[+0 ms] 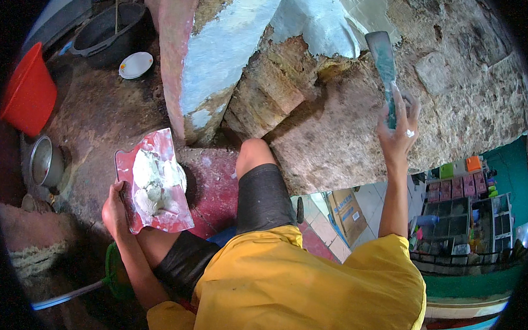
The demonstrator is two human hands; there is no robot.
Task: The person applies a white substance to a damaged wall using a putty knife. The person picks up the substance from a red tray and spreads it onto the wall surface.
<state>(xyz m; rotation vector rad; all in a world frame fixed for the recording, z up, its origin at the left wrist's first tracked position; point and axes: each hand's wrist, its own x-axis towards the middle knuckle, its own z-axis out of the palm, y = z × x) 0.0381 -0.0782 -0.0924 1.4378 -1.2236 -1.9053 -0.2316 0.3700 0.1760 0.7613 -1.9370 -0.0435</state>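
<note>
My left hand (114,210) grips the edge of a red sheet (128,164), held out to the left. A heap of white paste (151,183) sits on the sheet. On the right, my right hand (398,127) is raised in front of a rough bare wall and holds a putty knife (382,62) with its broad blade pointing up. White paste is smeared on the back of that hand. Between the hands stands a broken corner with white-coated patches (213,50) and exposed brown material (270,86).
At the far left are a red bucket (32,91), a metal pot (44,162), a black pot (111,33) and a white plate (136,65). A cardboard box (348,214) and shelves (452,216) with goods are at the lower right. My knee (255,151) is near the corner.
</note>
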